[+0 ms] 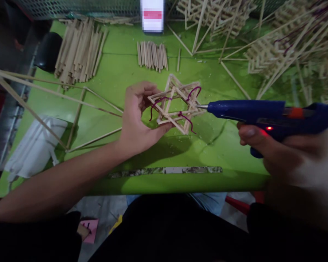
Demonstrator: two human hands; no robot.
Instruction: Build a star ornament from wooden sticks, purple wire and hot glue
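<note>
My left hand (140, 120) grips a small star-shaped frame (168, 105) made of thin wooden sticks, thumb below and fingers behind it. Dark purple strings are tied to the star at several spots and their loose ends curl outward. My right hand (287, 156) is wrapped round a blue glue gun (243, 111) with a lit red light on its side. The gun's metal nozzle points left and reaches the right side of the star; whether it touches the wood I cannot tell.
On the green table (120, 78) lie a bundle of long sticks (78, 51), a row of short sticks (152, 55) and a stained flat strip (175, 170). Larger stick frames (76, 120) stand at left. Piled stick stars (268, 54) fill the back right. A white object (38, 145) sits front left.
</note>
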